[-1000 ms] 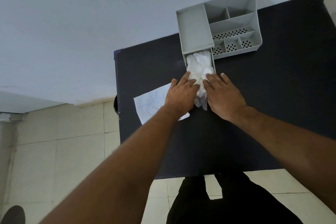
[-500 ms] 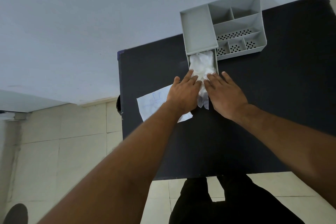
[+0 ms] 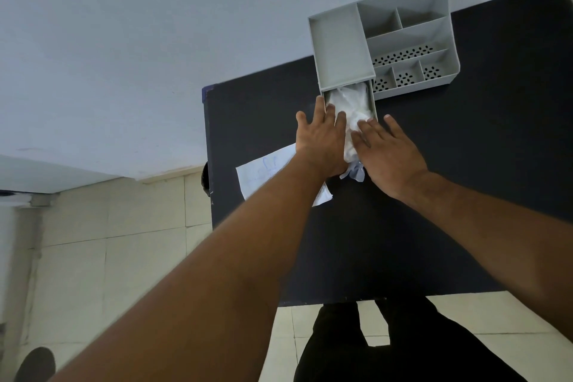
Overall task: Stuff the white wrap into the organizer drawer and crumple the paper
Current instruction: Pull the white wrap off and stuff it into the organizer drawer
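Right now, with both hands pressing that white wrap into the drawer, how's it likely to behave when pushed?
The white wrap looks crumpled and soft, so it will probably squash rather than resist. A tail hangs out past the drawer, between the left hand and right hand, suggesting it's floppy and may spring back out. It seems light.

The left hand (image 3: pixel 321 139) has slid forward, its fingertips now at the drawer (image 3: pixel 373 102) rim, and less white wrap (image 3: pixel 352 112) trails out (only a small tail).
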